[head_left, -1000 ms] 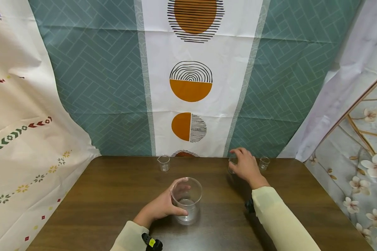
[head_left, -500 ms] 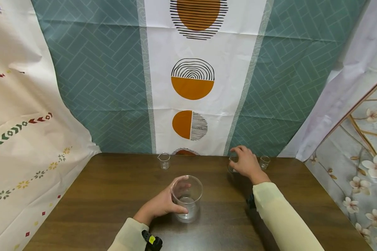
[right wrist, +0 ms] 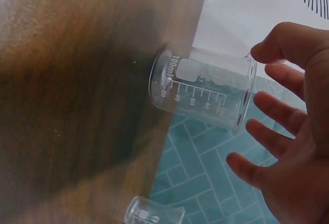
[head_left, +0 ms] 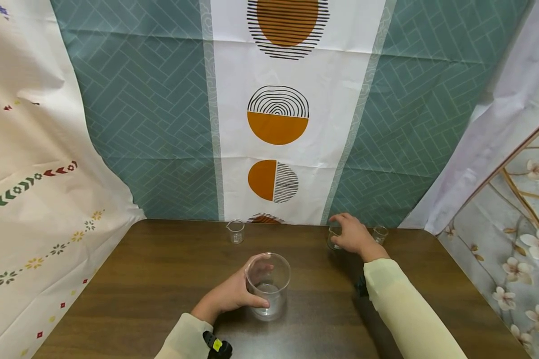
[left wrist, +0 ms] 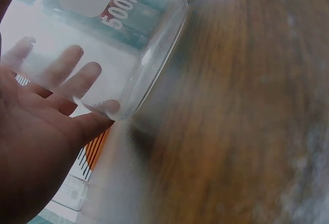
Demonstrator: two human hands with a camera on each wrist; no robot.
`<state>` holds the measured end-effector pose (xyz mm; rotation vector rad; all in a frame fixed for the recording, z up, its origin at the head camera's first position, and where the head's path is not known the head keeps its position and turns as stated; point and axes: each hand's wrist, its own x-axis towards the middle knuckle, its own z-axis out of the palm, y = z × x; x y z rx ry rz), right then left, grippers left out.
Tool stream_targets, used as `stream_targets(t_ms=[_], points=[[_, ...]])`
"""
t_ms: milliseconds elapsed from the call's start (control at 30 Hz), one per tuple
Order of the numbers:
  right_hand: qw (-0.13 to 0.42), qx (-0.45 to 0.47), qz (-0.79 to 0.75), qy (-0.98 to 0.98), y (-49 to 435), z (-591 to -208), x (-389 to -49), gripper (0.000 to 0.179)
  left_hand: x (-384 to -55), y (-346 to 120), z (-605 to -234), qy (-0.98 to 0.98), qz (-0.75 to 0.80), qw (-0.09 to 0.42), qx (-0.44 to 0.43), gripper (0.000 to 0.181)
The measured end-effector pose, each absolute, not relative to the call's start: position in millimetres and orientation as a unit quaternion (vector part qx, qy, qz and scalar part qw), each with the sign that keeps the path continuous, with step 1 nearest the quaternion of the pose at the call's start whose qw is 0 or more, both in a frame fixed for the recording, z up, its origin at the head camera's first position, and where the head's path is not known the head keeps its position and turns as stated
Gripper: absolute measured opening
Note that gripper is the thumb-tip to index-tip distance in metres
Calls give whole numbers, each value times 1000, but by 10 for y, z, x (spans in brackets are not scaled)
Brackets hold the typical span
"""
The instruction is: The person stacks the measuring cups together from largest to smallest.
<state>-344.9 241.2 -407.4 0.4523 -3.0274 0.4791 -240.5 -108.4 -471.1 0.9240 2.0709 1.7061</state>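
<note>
My left hand (head_left: 233, 293) holds a large clear glass beaker (head_left: 276, 299) upright on the table, its fingers curled round the far side and thumb on the near side. In the left wrist view the beaker (left wrist: 149, 44) carries a white 500ml mark, and fingers show through the glass. At the back right, my right hand (head_left: 352, 236) is at a 100ml glass beaker (right wrist: 211, 88) standing on the table. Its thumb overlaps the spout at the rim, while the other fingers spread loosely beside the rim. The hand hides part of this beaker in the head view.
A smaller beaker (head_left: 380, 234) stands just right of my right hand, partly behind it. Another small beaker (head_left: 236, 233) is at the back left. The brown table (head_left: 148, 279) ends at a patterned cloth backdrop (head_left: 161, 124), with cloth hanging at both sides.
The head view shifts slightly. Both hands keep nearly the same places, the left still round the large beaker and the right still at the 100ml beaker.
</note>
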Motion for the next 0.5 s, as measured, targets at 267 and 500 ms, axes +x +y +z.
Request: stream_targets(t_ms=[267,500], points=[[5,171,142,-975,2419,-4060,-3500,49,-2405,-1078,-4713,716,599,146,326,96],[-9,181,132,-975,2403,-4009,-3521,47,-2400,-1084,-4710,709,605,152,328,96]])
